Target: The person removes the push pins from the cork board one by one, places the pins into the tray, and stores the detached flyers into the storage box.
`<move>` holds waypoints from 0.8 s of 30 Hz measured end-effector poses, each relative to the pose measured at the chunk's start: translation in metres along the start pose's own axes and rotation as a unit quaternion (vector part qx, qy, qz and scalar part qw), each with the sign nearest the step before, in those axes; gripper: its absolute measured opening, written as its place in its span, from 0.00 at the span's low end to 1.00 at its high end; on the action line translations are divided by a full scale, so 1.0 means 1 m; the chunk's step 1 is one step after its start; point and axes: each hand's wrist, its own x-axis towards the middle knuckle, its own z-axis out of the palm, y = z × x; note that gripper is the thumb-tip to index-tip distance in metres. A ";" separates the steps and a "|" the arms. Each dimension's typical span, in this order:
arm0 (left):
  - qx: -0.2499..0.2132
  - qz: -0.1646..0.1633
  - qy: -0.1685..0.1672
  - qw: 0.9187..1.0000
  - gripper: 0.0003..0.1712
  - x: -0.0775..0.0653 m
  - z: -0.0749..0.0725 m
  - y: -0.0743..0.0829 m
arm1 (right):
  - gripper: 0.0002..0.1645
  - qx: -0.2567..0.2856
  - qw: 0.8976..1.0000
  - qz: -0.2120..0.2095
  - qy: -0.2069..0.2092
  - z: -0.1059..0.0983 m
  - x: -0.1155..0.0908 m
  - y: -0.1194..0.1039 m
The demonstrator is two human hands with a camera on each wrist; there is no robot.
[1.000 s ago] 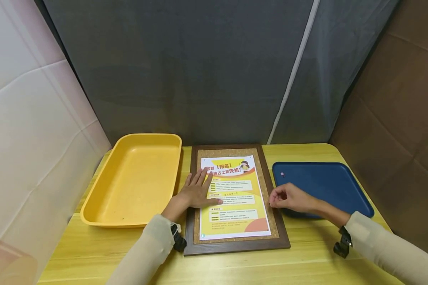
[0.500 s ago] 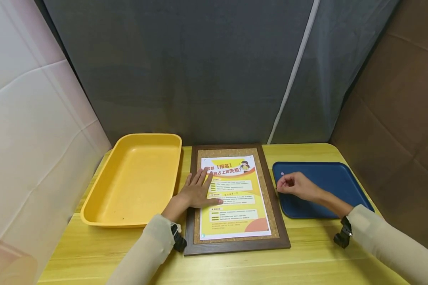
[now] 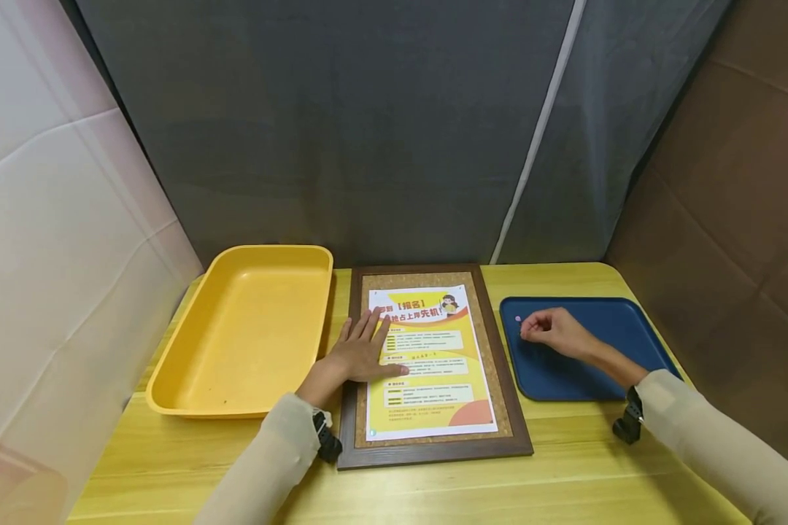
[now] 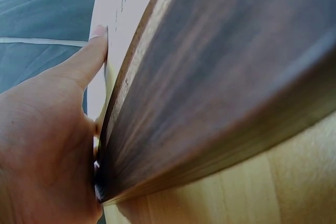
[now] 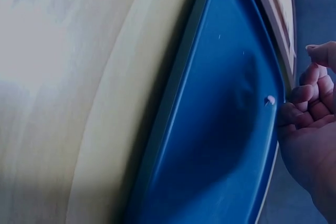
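A printed yellow and white poster [image 3: 427, 408] lies on a cork board with a dark wooden frame [image 3: 433, 458]. My left hand [image 3: 361, 357] rests flat on the poster's left side, fingers spread. In the left wrist view its thumb [image 4: 86, 59] reaches over the frame's edge. Over the blue tray [image 3: 604, 357], my right hand [image 3: 554, 334] has its fingers loosely bent, with the fingertips close to a small pink pushpin [image 5: 270, 99] at the tray's left side. Nothing shows between thumb and fingers in the right wrist view.
A deep yellow tray [image 3: 328, 292] stands left of the board. All sits on a light wooden table [image 3: 433, 499]. Grey cloth [image 3: 341, 131] hangs behind, with a pale panel [image 3: 72, 219] at left and a brown one [image 3: 729, 240] at right.
My right hand has moved from beside the board's right edge up and right to a place over the blue tray, near the pushpin. The left hand has stayed on the poster.
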 end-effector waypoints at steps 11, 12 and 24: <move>0.007 -0.004 -0.003 1.000 0.68 0.004 0.003 -0.004 | 0.06 0.001 0.999 0.021 0.024 -0.003 0.012 0.008; 0.010 -0.005 -0.005 1.000 0.68 0.003 0.002 -0.003 | 0.06 0.000 0.999 0.023 0.025 -0.003 0.012 0.010; -0.005 -0.001 -0.004 1.000 0.67 -0.005 -0.006 0.005 | 0.04 -0.042 0.998 0.020 0.046 -0.005 0.018 0.029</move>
